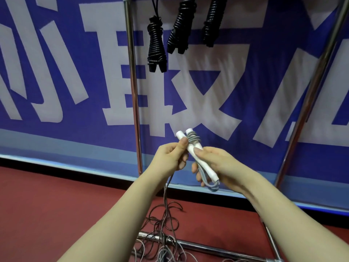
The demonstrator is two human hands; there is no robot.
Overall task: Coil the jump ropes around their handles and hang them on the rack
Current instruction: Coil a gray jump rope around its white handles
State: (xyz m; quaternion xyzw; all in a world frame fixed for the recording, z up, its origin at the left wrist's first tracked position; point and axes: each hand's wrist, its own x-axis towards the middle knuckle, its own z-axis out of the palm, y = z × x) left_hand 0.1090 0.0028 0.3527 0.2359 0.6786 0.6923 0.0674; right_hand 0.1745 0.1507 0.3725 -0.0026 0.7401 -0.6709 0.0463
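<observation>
Two white jump rope handles (190,150) lie side by side, tilted up to the left, with a few turns of grey rope (193,139) wound near their top ends. My right hand (213,164) grips the handles around their lower half, thumb along the top. My left hand (172,155) pinches the grey rope beside the handles, and the rope drops from it to the floor. A short loop of rope (212,187) hangs below the handles' lower ends. Three coiled black jump ropes (156,45) hang from the rack above.
The rack's chrome uprights (134,91) stand left and right, with a chrome base bar (207,247) on the red floor. Loose dark and grey ropes (166,224) lie tangled over the base. A blue banner with white characters (56,82) covers the wall behind.
</observation>
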